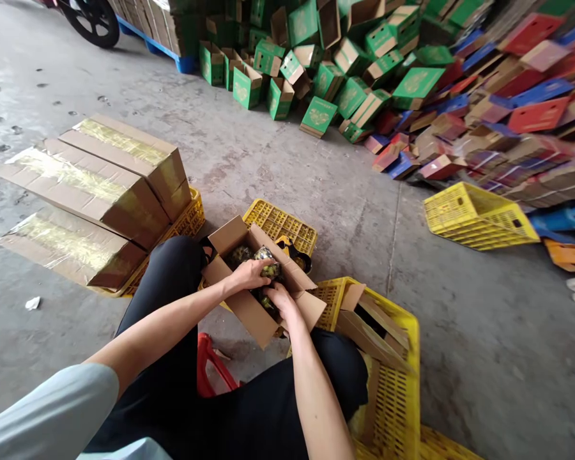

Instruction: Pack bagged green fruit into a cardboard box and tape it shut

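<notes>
An open brown cardboard box (pixel 249 310) rests on my lap with its flaps spread. Inside lie dark green round items (pixel 239 254), partly hidden. My left hand (pixel 248 273) reaches into the box, fingers curled round one of these items (pixel 270 270). My right hand (pixel 278 299) is in the box beside it, fingers closed on the contents below; what it grips is hidden. I sit on a red stool (pixel 211 367).
Three taped brown cartons (pixel 100 185) lie stacked on a yellow crate at the left. A yellow crate (pixel 397 358) with flat cardboard stands at my right knee. Another yellow crate (pixel 479 214) lies farther right. Piles of green (pixel 316 76) and red-blue boxes (pixel 498 115) fill the back.
</notes>
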`<action>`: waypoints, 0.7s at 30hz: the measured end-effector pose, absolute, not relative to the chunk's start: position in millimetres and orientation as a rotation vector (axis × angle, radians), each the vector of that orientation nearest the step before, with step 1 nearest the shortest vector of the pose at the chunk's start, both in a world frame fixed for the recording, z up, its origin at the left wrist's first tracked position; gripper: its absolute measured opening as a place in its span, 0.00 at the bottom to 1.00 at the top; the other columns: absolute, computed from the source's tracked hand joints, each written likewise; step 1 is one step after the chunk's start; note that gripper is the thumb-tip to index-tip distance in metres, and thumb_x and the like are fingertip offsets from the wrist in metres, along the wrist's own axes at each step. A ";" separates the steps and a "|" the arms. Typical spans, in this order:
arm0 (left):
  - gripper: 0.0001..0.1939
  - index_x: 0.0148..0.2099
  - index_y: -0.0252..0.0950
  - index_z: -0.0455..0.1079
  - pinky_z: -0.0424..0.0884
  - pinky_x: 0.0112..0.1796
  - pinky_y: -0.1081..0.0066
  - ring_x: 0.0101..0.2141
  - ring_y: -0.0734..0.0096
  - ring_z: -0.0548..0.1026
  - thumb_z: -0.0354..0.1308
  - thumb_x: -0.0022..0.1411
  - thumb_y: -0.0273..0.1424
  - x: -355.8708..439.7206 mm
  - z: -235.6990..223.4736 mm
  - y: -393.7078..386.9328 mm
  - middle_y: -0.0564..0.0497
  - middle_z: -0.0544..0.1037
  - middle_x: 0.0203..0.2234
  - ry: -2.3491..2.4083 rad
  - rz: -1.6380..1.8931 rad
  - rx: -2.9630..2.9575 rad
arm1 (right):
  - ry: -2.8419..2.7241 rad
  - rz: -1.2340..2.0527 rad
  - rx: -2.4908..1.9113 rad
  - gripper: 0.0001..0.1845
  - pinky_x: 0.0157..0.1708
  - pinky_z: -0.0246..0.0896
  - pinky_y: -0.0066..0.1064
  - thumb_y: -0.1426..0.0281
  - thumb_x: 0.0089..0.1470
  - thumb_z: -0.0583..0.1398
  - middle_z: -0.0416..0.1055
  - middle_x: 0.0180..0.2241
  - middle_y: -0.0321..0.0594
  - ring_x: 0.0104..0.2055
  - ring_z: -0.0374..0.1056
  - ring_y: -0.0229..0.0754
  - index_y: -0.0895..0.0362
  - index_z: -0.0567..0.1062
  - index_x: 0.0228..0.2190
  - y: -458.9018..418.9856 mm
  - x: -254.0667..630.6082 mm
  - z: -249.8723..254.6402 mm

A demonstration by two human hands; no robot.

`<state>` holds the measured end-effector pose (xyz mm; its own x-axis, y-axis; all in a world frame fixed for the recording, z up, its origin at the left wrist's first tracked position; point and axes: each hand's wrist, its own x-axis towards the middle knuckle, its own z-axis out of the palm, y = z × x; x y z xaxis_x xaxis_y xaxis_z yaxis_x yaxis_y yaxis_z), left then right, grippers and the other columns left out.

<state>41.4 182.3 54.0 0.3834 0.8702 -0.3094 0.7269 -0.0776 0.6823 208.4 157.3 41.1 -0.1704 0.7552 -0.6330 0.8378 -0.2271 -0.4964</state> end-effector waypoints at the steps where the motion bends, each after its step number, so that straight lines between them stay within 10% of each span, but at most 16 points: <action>1: 0.35 0.71 0.41 0.64 0.71 0.59 0.62 0.59 0.52 0.76 0.64 0.63 0.34 40.3 54.2 182.3 0.45 0.79 0.57 1.382 0.232 1.836 | 1.906 -1.355 1.957 0.23 0.48 0.71 0.31 0.71 0.60 0.58 0.81 0.50 0.46 0.53 0.76 0.49 0.59 0.77 0.55 157.8 207.4 42.4; 14: 0.35 0.70 0.42 0.65 0.72 0.58 0.62 0.57 0.52 0.77 0.65 0.62 0.33 34.8 57.4 183.2 0.45 0.78 0.59 1.318 0.280 1.811 | 1.884 -0.806 1.854 0.21 0.59 0.63 0.45 0.76 0.62 0.58 0.73 0.57 0.67 0.61 0.71 0.59 0.65 0.76 0.55 153.4 206.1 69.9; 21: 0.34 0.69 0.42 0.67 0.71 0.59 0.62 0.59 0.52 0.76 0.66 0.61 0.32 35.2 52.3 183.3 0.46 0.76 0.62 1.296 0.313 1.813 | 1.805 -0.952 1.869 0.22 0.52 0.69 0.37 0.76 0.56 0.62 0.79 0.51 0.60 0.56 0.76 0.56 0.62 0.79 0.53 156.9 198.1 53.6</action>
<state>35.2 183.3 52.3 0.4285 0.8636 -0.2656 0.6472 -0.0882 0.7572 198.1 156.9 53.6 -0.0498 0.7247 -0.6872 0.9764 -0.1095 -0.1862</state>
